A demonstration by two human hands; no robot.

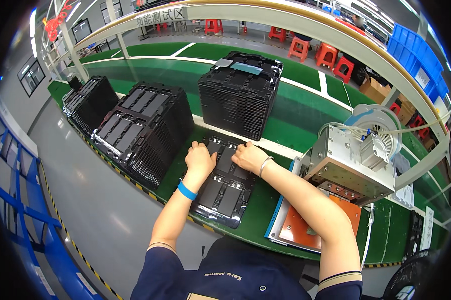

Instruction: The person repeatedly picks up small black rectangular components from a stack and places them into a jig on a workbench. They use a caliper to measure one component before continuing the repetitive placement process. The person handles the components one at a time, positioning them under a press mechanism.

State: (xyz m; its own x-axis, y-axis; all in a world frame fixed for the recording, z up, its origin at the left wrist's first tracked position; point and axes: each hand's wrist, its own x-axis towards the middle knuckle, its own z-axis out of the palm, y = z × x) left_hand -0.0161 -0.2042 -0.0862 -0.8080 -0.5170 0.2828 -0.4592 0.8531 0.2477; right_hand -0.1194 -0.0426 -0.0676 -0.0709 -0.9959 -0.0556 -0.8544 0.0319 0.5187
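A black plastic tray (pixel 216 214) lies lengthwise on the green bench in front of me, with flat dark rectangular pieces (pixel 221 194) in its pockets. At the tray's far left side is my left hand (pixel 200 160), a blue band on its wrist; its fingers are curled in. My right hand (pixel 249 158), with a silver bangle, bends its fingers down over the far right pieces. Whatever either hand pinches is hidden under the fingertips. Just left of the tray stands a tall stack of filled black trays (pixel 153 132).
Beyond my hands rises another tray stack (pixel 238 97); a third (pixel 93 102) stands far left. At right, a metal machine (pixel 353 160) with a reel sits above an orange plate (pixel 298 225). A white rail (pixel 250 12) crosses overhead. Blue racking (pixel 23 200) stands left.
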